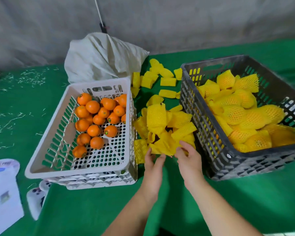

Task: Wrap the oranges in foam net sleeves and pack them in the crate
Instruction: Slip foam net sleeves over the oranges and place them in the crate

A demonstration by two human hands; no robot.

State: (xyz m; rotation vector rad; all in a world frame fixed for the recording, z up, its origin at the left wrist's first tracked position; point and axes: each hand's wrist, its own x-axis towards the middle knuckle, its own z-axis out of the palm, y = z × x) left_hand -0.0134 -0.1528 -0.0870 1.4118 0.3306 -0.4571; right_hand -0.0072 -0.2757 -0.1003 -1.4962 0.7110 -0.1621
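The dark crate [232, 155] on the right already holds many wrapped oranges, while the white basket [46, 150] on the left has about twenty bare oranges [94, 120] left, so I judge the work a bit past half. Between them lies a pile of yellow foam net sleeves [163, 123], soft and flattened. The left hand [153, 160] and the right hand [187, 157] both pinch one sleeve [162, 147] at the pile's near edge, no orange in it yet.
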